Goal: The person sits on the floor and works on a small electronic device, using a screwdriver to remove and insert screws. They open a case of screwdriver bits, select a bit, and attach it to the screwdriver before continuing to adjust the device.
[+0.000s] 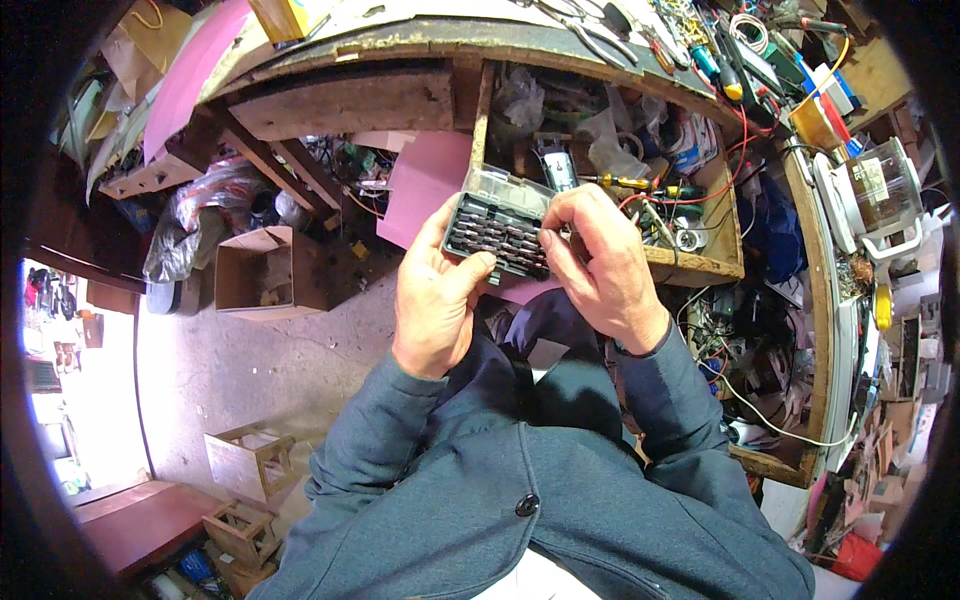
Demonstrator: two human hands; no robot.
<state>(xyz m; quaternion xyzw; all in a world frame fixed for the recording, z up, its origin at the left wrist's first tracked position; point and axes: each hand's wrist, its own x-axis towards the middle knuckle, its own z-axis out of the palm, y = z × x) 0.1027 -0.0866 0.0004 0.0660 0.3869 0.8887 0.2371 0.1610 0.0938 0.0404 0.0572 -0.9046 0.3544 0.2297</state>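
Above my lap, my left hand (437, 290) grips a small dark case of screwdriver bits (490, 238) by its left side, the thumb lying over the near edge. Rows of dark bits sit in the case, and its clear lid (508, 190) stands raised at the far side. My right hand (605, 262) is at the case's right edge, with thumb and forefinger pinched together over the rows. Whatever those fingertips hold is hidden or too small to tell.
Beyond the case, an open wooden drawer (700, 262) holds tools, a yellow-handled screwdriver (630, 183) and plastic bags. Pliers (590, 35) and wires lie on the bench (400, 45) above. A cardboard box (265, 275) and a wooden crate (250, 460) stand on the floor at left.
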